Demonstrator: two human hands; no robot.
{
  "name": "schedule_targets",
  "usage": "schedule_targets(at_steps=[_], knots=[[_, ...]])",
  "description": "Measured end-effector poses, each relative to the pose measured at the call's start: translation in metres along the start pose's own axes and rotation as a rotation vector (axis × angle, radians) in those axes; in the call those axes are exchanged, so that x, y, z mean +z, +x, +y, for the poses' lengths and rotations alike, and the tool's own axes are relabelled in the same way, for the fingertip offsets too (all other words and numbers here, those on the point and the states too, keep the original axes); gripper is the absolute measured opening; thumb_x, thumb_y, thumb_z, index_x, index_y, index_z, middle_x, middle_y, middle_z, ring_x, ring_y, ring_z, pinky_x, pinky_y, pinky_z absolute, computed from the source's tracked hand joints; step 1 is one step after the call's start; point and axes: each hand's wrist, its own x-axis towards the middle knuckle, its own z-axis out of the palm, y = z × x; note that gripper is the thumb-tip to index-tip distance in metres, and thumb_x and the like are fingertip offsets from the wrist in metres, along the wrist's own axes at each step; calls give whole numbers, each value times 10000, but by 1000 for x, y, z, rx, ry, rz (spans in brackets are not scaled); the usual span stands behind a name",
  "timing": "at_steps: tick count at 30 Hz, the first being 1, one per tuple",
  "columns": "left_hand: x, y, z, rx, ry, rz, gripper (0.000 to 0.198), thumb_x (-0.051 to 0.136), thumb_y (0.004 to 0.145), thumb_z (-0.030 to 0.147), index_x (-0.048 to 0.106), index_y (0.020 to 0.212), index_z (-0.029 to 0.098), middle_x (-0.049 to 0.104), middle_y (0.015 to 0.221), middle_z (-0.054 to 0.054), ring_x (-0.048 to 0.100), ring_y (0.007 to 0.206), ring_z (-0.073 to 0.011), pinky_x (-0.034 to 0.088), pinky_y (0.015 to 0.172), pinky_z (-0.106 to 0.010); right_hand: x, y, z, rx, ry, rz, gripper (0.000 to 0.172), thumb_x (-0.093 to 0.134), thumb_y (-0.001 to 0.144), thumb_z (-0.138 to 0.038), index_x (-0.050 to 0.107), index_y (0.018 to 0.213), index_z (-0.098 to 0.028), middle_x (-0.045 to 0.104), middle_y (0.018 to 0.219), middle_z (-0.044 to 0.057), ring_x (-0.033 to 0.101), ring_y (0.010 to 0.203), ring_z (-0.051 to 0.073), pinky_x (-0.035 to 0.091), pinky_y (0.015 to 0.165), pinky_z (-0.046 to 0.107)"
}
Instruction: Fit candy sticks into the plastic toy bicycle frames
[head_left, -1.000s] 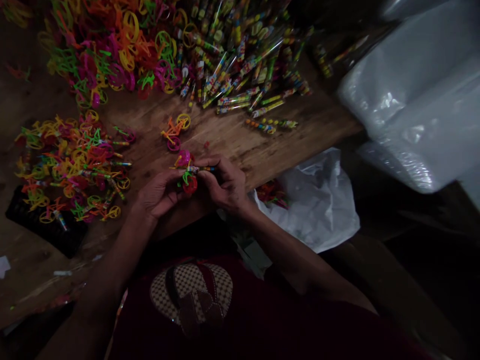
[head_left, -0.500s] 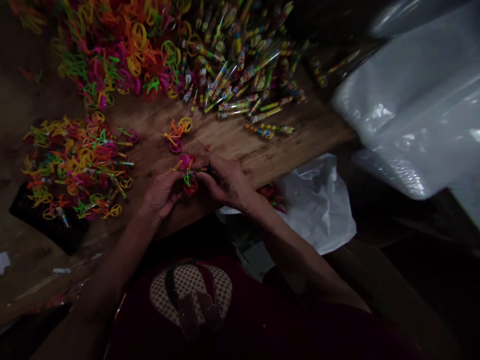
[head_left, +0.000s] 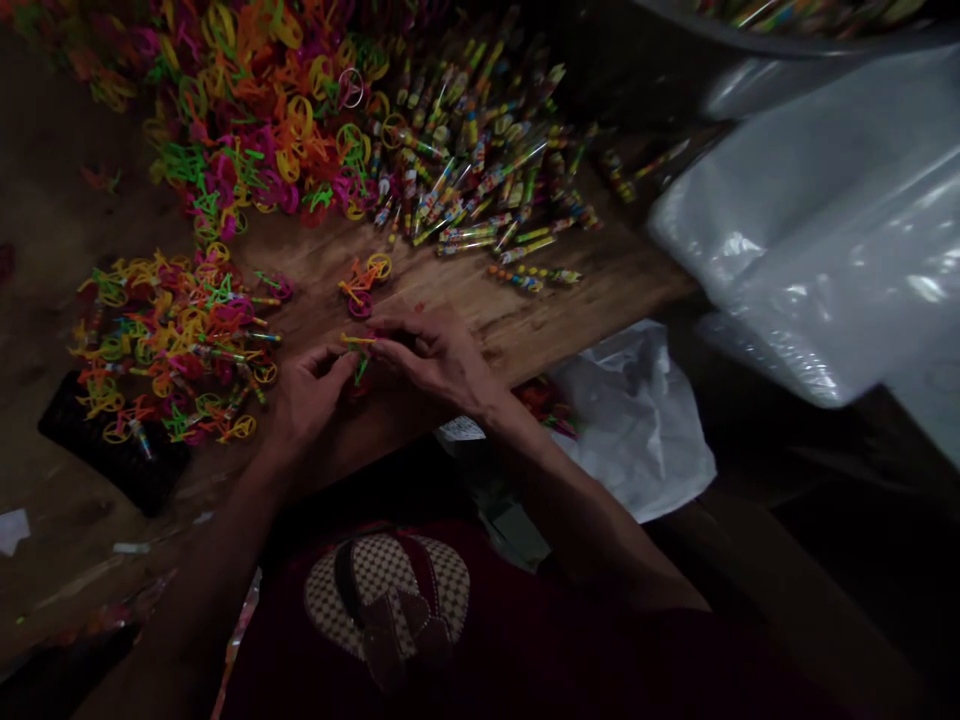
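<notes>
Between my hands is a small plastic toy bicycle (head_left: pixel 361 368) with a green frame, a yellow bar on top and a bit of pink at its right. My left hand (head_left: pixel 309 392) pinches its left side between thumb and fingertips. Closed on the other side is my right hand (head_left: pixel 444 362), its thumb and forefinger at the pink part and yellow bar. Just beyond my fingers, an orange toy bicycle (head_left: pixel 365 283) with a yellow and a pink wheel lies on the wooden table (head_left: pixel 442 290). Dim light hides the lower part of the held bicycle.
Toy bicycles with tubes form a pile (head_left: pixel 172 345) at left, beside a black item (head_left: pixel 112 450). Behind lie a larger heap of bright plastic parts (head_left: pixel 262 120) and many candy-filled tubes (head_left: pixel 472 170). Clear plastic bags (head_left: pixel 817 230) stand at right; a white bag (head_left: pixel 637 420) hangs below the table edge.
The toy bicycle has turned in my hands, its yellow bar now on top. My right hand has shifted left onto it. The dark slim piece at my right fingertips no longer shows. The view has shifted slightly.
</notes>
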Motion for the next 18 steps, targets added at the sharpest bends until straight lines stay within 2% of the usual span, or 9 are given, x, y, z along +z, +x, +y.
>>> schedule_targets(at_steps=[4,10,14,18], knots=[[-6,0,5,62,86,-98,214,706,796,349,745,766,141,690,690,-8,567,609,-114,431,560,-200,2,-1,3,111,121,-48,368,715,838,-508,773,1044,-208,776,1021,38,721,901,191,597,840,335],[-15,0,11,29,123,-136,232,683,796,364,723,750,140,655,647,-2,533,576,-104,398,543,-203,-2,-3,1,-3,55,-53,261,710,859,-424,783,1020,-232,782,1015,33,723,938,206,590,872,349],[-18,3,9,67,167,-133,225,666,797,348,698,701,146,631,633,6,514,571,-95,386,545,-200,1,-1,6,-6,95,-97,221,705,868,-354,773,1038,-231,778,1005,22,724,921,188,586,846,326],[-23,3,11,88,228,-117,229,642,800,363,689,707,159,626,635,14,524,579,-104,395,552,-212,7,1,6,-79,61,-115,221,681,892,-346,764,1058,-227,775,1027,36,719,956,192,578,864,335]])
